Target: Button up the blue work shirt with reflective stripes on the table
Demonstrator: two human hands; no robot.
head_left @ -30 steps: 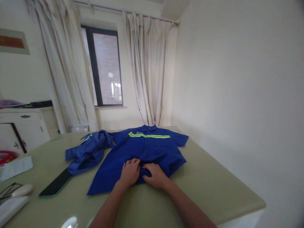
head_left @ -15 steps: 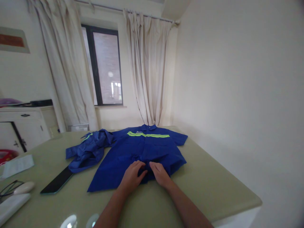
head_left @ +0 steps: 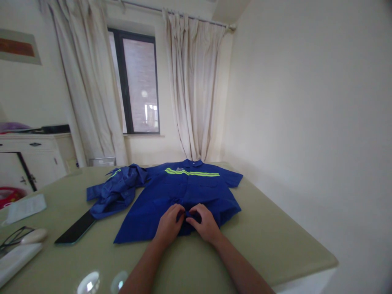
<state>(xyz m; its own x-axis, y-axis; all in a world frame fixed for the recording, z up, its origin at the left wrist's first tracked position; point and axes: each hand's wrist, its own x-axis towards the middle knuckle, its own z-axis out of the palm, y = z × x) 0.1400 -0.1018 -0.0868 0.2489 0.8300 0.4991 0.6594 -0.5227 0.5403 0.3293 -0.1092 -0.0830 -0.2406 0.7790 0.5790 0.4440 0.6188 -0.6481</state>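
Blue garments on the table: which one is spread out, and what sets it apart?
The short-sleeved shirt, touched by the left hand and right hand; its yellow-green stripe runs across the chest. The other garment, to its left, lies crumpled.

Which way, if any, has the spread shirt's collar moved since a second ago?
No: judged against the window, the shirt collar shows no visible shift.

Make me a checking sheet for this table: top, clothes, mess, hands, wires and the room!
Surface: greenish tabletop, shiny.
Job's things: blue shirt, spread out, yellow-green stripes across its chest.
Clutter: crumpled blue garment beside it, partly over a flat black device; glasses and a pale sheet farther left.
Hands: left hand and right hand at the shirt's bunched lower front; exact grip unclear.
Cables: nothing seen.
Surroundings: window, pale curtains, white cabinet.
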